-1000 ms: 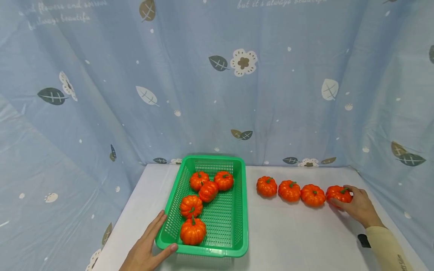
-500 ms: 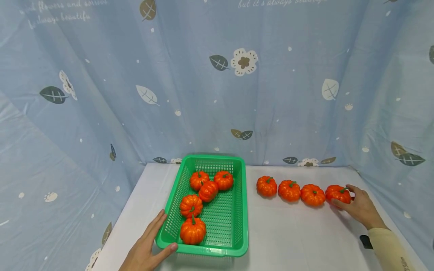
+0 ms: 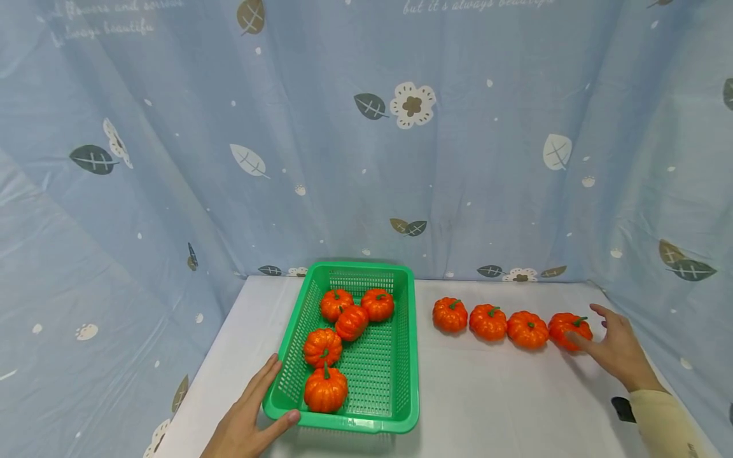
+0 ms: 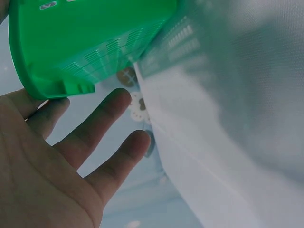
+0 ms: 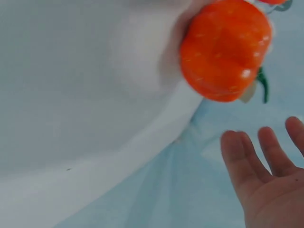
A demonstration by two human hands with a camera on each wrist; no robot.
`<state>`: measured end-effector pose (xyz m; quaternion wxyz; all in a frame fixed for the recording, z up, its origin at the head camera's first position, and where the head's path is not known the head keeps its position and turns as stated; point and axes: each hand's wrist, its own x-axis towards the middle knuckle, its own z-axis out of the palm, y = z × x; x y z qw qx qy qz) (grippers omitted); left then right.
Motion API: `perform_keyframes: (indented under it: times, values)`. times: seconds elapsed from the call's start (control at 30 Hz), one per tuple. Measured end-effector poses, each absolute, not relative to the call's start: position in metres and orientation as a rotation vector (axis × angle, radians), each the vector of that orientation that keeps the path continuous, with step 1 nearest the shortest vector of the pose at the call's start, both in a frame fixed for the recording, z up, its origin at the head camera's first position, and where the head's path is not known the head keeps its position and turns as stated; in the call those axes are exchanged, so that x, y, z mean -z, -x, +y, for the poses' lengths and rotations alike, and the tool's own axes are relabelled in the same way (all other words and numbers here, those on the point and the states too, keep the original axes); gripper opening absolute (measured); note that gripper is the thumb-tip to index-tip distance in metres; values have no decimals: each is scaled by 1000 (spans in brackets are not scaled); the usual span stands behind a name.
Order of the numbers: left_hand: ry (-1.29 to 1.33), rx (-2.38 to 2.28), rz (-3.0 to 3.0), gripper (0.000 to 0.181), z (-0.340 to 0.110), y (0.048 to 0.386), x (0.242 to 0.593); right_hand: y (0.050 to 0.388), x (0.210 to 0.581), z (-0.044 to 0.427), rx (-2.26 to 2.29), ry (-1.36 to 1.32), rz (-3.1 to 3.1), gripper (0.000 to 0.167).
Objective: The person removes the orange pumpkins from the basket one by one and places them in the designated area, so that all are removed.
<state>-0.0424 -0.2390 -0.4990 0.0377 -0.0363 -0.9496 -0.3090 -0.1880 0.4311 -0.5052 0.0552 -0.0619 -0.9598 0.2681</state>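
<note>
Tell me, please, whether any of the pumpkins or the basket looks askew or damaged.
No damage stands out. One pumpkin in the basket seems tipped, its stem end turned aside, which looks slightly odd compared with the tidy row of pumpkins on the table.

1. Bright, even light fills the head view; glossy orange ribbed pumpkins [image 3: 326,390] carry small glints.
2. Soft shadows mark the white table [image 3: 475,394].
3. White script lettering [image 3: 478,6] at the top edge is smeared.
4. Left wrist: dimmer, greenish cast beside the green perforated plastic basket [image 4: 95,33].
5. Right wrist: hazy, softly focused.
</note>
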Motion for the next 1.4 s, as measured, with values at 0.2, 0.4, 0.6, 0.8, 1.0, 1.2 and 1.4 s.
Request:
perform_keyframes:
  times: [0.2, 0.4, 0.6, 0.8, 1.0, 1.2, 1.4]
  values:
    - [115, 945, -2900, 88, -240, 41, 499, 185, 493, 405, -840, 62, -2745, 86]
    - [92, 961, -2923, 88, -239, 42, 499, 184, 475, 371, -900, -137, -2624, 75]
    - [76, 973, -2939, 88, -238, 42, 499, 182, 466, 335, -879, -341, -2548, 76]
    - [81, 978, -2936, 88, -239, 42, 498, 178, 463, 301, -906, -505, -2518, 76]
    - [85, 974, -2931, 88, -239, 42, 500, 173, 461, 270, -938, -588, -2555, 75]
    - [98, 971, -2921, 88, -239, 42, 500, 168, 459, 243, -960, -671, -2560, 72]
    - [104, 960, -2916, 89, -239, 42, 501, 160, 459, 218, -996, -769, -2584, 72]
